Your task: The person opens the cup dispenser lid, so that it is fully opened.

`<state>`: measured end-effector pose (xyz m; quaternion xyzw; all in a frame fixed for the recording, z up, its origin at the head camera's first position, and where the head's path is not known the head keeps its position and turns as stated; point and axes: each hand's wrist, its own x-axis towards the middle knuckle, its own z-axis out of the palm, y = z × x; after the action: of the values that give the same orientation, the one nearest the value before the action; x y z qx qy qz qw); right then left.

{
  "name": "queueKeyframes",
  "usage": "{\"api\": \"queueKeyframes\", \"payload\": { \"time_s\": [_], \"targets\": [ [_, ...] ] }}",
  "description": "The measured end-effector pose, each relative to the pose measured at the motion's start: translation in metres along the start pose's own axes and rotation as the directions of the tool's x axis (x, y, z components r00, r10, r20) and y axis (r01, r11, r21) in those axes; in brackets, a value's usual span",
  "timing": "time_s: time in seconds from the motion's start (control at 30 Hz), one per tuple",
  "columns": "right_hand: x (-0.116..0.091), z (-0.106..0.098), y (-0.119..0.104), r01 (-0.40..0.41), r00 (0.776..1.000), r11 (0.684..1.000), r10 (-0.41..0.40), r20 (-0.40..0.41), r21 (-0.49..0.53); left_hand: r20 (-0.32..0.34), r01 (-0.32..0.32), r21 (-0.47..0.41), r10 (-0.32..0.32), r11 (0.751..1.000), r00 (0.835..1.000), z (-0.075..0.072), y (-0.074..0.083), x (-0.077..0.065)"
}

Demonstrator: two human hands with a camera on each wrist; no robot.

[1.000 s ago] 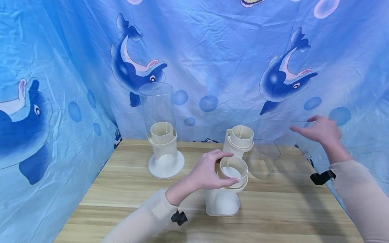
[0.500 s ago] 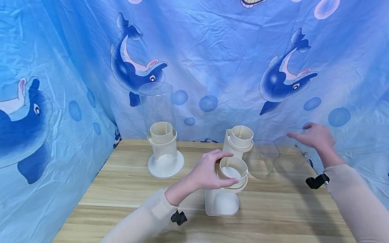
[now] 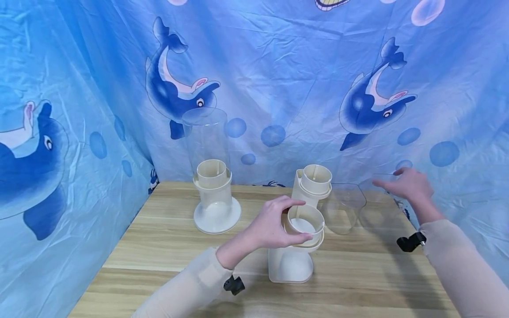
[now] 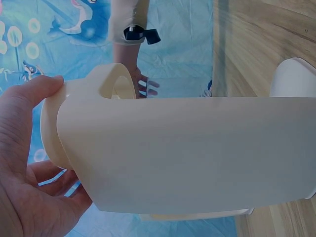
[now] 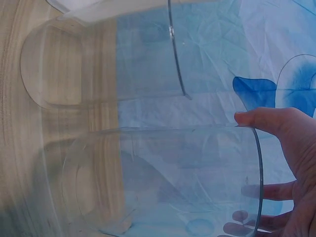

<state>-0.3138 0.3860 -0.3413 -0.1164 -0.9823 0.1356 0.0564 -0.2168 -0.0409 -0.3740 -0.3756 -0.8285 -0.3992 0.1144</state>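
Note:
My left hand [image 3: 272, 224] grips the round top collar of a cream plastic stand [image 3: 294, 267], thumb on one side and fingers on the other. In the left wrist view, the tall body of the stand [image 4: 187, 153] fills the middle. My right hand [image 3: 411, 185] holds a clear plastic container [image 5: 192, 168] by its top rim, with the thumb on one side and fingers seen through the other wall. The container's lower end is faint in the head view, so I cannot tell whether it touches the table. A second clear container [image 3: 345, 207] stands just left of it.
Behind the gripped stand is another cream stand [image 3: 310, 190]. At the back left, a third cream stand [image 3: 216, 216] has a tall clear cylinder [image 3: 204, 137] on it. A blue dolphin-print curtain [image 3: 270, 79] borders the wooden table [image 3: 167, 247].
My right hand has come down and slightly left with the clear container, toward the table. The left hand keeps its grip on the stand and has not moved.

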Motion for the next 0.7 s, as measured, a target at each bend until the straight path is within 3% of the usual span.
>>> {"api": "queueKeyframes", "payload": {
  "time_s": [0.7],
  "targets": [
    [0.004,0.023,0.003,-0.004,0.998,1.0,0.002,0.069,0.025,0.007,-0.006,0.012,0.006,1.0,1.0,-0.001,0.001,-0.002]
  ]
}}
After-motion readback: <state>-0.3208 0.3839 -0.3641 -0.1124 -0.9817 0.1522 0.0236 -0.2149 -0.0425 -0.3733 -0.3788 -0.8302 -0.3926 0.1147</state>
